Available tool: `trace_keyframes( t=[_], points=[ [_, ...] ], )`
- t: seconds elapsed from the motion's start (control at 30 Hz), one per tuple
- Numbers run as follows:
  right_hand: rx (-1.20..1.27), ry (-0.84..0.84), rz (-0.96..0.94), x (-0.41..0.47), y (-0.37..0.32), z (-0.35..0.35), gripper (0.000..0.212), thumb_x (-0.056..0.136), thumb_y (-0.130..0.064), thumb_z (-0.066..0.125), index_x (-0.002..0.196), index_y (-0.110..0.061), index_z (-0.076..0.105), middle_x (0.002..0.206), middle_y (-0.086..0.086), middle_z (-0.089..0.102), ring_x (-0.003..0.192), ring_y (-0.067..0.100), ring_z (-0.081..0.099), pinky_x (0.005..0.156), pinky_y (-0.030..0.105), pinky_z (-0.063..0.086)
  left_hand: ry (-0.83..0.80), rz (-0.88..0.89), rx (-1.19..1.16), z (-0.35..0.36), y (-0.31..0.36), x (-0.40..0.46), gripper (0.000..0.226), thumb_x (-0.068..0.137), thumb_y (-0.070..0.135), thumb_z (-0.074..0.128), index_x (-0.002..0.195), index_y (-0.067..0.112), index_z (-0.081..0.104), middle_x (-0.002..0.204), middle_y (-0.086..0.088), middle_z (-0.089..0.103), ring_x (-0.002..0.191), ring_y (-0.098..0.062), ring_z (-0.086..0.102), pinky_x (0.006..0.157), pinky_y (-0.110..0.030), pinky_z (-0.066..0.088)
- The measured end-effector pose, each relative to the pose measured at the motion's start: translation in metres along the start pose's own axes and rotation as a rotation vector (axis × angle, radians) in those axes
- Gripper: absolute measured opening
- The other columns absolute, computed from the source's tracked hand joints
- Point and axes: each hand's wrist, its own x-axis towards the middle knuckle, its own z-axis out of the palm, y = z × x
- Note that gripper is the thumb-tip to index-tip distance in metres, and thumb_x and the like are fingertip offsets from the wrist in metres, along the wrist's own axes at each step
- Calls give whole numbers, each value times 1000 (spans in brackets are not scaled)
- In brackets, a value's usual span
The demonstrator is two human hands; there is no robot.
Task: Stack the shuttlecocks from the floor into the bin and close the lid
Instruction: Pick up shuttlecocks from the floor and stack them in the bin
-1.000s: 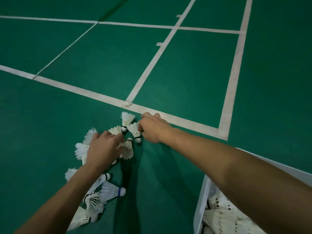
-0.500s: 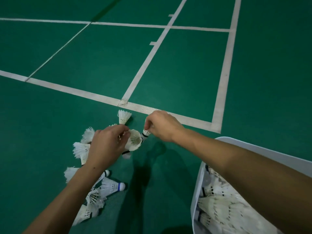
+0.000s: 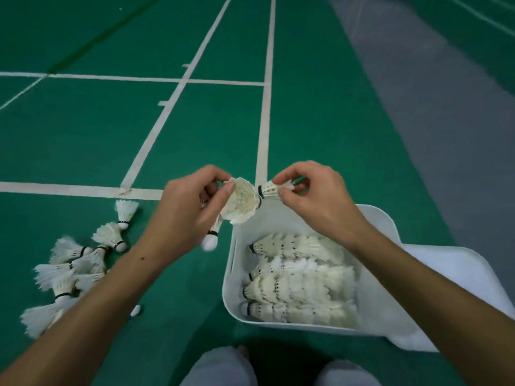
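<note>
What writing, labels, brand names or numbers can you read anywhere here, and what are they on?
None can be read.
Shuttlecocks in the bin: dark bands and specks only, no legible print.
Shuttlecocks on the floor: black bands, too blurred for any text.
Bin: plain white.
Court lines: unmarked.

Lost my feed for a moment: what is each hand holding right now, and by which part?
The left hand grips a shuttlecock by its feather skirt. The right hand pinches a second shuttlecock by its feathers, cork towards the first one's open skirt.
</note>
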Motion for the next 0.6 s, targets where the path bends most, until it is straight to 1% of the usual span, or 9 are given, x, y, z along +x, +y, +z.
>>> trace_keyframes(
  t=[0.07,0.17,0.23,0.3,0.4,0.47,0.53,0.57,0.6],
  points=[
    [27,29,88,-24,21,-17,16,92,-17,72,105,-26,76,98,-13,69,71,1,65,65,5,46,-122,22,-47,15,16,3,9,103,28,64,102,21,69,68,2,61,62,-19,56,59,-33,47],
    [-11,38,202,-56,55,-33,23,91,-16,74,110,-28,72,100,-15,65,74,3,67,66,7,49,-339,42,-30,42,31,4,13,104,35,61,109,25,69,66,5,60,63,-15,56,57,-29,42],
    [-90,8,244,-74,74,-39,29,91,-15,75,116,-28,70,99,-14,62,74,7,66,73,17,55,-496,41,37,59,33,1,15,106,37,58,116,30,66,65,8,58,63,-8,55,56,-26,37],
    [-198,-47,298,-87,85,-41,33,91,-14,74,121,-24,69,101,-11,64,78,6,64,81,28,57,-647,51,119,73,31,-4,19,107,39,55,125,36,60,64,10,57,62,-4,55,57,-28,39],
    [-353,-142,370,-100,96,-40,35,91,-16,73,125,-22,69,111,-5,70,91,10,65,88,33,57,-851,61,217,92,33,-9,28,108,37,51,135,43,52,62,12,52,62,-2,50,63,-34,43],
    [-434,-223,402,-105,103,-38,37,91,-17,71,127,-24,69,115,-5,71,98,13,66,90,35,57,-1000,87,303,106,42,-8,37,109,34,48,143,47,46,69,14,49,70,-7,50,66,-35,40],
    [-450,-283,432,-108,110,-35,37,89,-17,70,126,-25,69,114,-5,72,96,14,65,88,32,56,-1138,89,361,119,50,-4,47,108,28,46,150,49,39,77,13,51,77,-14,49,72,-37,42],
    [-439,-298,449,-108,114,-34,38,88,-17,70,125,-25,70,114,-5,72,96,13,65,87,30,55,-1206,75,375,127,53,-1,53,107,24,46,152,49,37,88,9,59,80,-16,50,77,-38,45],
    [-429,-310,463,-109,118,-32,38,88,-18,71,125,-25,70,114,-6,71,96,12,64,87,28,55,-1274,62,386,136,55,1,59,105,20,46,154,50,34,106,2,66,87,-19,53,81,-39,48]
  ],
)
